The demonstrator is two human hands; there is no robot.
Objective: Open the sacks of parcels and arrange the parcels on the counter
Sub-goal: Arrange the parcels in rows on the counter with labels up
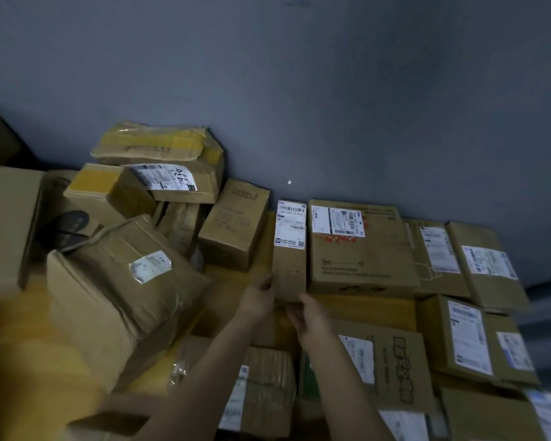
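Parcels cover most of the table [366, 305], and the one being handled is a narrow parcel [289, 253] with its label up, lying just beside the left flank of the wide box [361, 249] that stands against the wall [331, 106]. The left hand [257, 297] grips its near left corner with the fingers curled round the edge. The right hand [309, 316] holds the near end, thumb on top; its other fingers are hidden below, so the grasp is judged, not plainly seen. Whether the parcel's base is fully down on the table cannot be told.

This looks like the last nudge of squaring it into the row.

Risks from here, as I judge them:
- Left of the wide box, past the narrow parcel, an upright box [236, 227] leans a little; a sideways shove could knock it.
- Further left of the wide box is a loose heap [121, 297] of crushed cartons, stacked unevenly. Any jolt through the table could set it sliding.
- Pushing hard toward the wall may skew the wide box out of line.
- Letting go before the base sits flat could tip this tall, slim parcel.
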